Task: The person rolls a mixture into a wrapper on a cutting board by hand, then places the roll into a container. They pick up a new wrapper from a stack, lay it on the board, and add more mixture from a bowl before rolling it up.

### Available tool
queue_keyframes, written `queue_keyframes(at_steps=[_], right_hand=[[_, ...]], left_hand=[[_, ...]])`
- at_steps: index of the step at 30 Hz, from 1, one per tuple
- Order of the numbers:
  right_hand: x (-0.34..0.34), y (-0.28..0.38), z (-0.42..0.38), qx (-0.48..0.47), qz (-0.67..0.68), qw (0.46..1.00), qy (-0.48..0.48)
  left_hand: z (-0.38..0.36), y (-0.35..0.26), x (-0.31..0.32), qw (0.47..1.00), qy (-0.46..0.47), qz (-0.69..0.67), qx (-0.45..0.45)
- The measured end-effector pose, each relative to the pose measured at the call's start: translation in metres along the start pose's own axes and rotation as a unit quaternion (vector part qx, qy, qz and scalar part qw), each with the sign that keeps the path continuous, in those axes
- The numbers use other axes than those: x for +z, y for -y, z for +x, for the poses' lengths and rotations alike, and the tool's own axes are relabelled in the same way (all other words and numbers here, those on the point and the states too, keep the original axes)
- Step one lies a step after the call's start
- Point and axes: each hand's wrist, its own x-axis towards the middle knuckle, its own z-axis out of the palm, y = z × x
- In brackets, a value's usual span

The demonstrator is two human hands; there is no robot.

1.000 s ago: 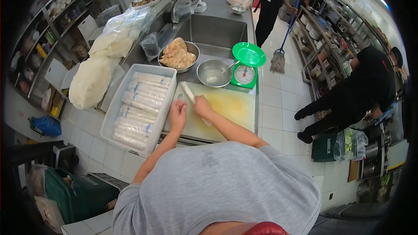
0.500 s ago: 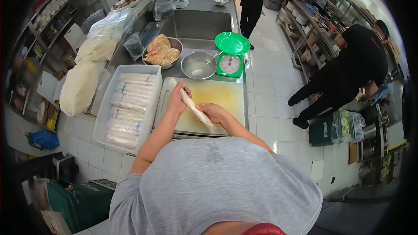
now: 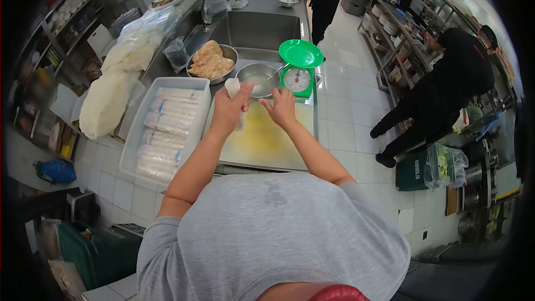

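My left hand (image 3: 227, 108) is wrapped round a pale roll in plastic (image 3: 232, 86), which stands nearly upright; its upper end shows above the fist and the clear wrap trails below. My right hand (image 3: 282, 107) is a little to the right, fingers apart and holding nothing. Both are over the yellow-stained cutting board (image 3: 273, 139). Just beyond them stands a steel bowl (image 3: 253, 71) with a spoon in it. At the left, a white plastic tub (image 3: 128, 150) holds several similar wrapped rolls (image 3: 170, 120). A bowl (image 3: 234, 56) behind holds minced meat (image 3: 209, 61).
A green scale (image 3: 298, 81) stands at the counter's right edge. Behind is a sink (image 3: 262, 30) with a tap. Plastic-bagged pale sheets (image 3: 106, 103) lie at the left. A co-worker in black (image 3: 446, 78) bends at the right-hand counter; another person (image 3: 326, 5) stands behind.
The roll has swung from slanting between both hands to nearly upright in my left hand. My right hand has let go of it and moved up and right.
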Motion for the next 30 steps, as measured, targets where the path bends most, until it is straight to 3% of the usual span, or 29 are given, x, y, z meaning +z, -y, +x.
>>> queue_keyframes(at_steps=[3, 5, 6, 12, 15, 19, 22, 25, 30], right_hand=[[0.022, -0.020, 0.018, -0.060, -0.146, 0.986, 0.044], [0.030, -0.029, 0.027, -0.059, -0.168, 0.974, 0.142], [0.031, -0.029, 0.031, -0.059, -0.178, 0.963, 0.192], [0.048, -0.028, 0.039, -0.096, -0.248, 0.938, 0.221], [0.047, -0.022, 0.048, -0.079, -0.212, 0.939, 0.260], [0.021, -0.004, 0.053, 0.001, 0.091, 0.984, 0.155], [-0.058, 0.055, 0.045, 0.014, 0.366, 0.923, 0.122], [-0.099, 0.086, 0.028, -0.065, 0.472, 0.874, 0.096], [-0.132, 0.103, 0.015, -0.154, 0.377, 0.908, 0.096]], left_hand=[[-0.011, -0.003, -0.004, 0.992, -0.001, 0.126, 0.025], [-0.014, -0.006, -0.010, 0.986, -0.005, 0.165, 0.037], [-0.014, -0.006, -0.014, 0.987, -0.005, 0.159, 0.034], [-0.021, -0.002, -0.025, 0.987, -0.029, 0.154, -0.015], [-0.018, 0.005, -0.025, 0.992, -0.036, 0.117, -0.028], [-0.017, 0.008, -0.028, 0.991, -0.020, 0.128, -0.040], [-0.017, 0.008, -0.026, 0.986, 0.007, 0.158, -0.043], [-0.021, 0.008, -0.017, 0.980, 0.032, 0.183, -0.066], [-0.022, 0.021, -0.009, 0.986, 0.067, 0.149, -0.044]])
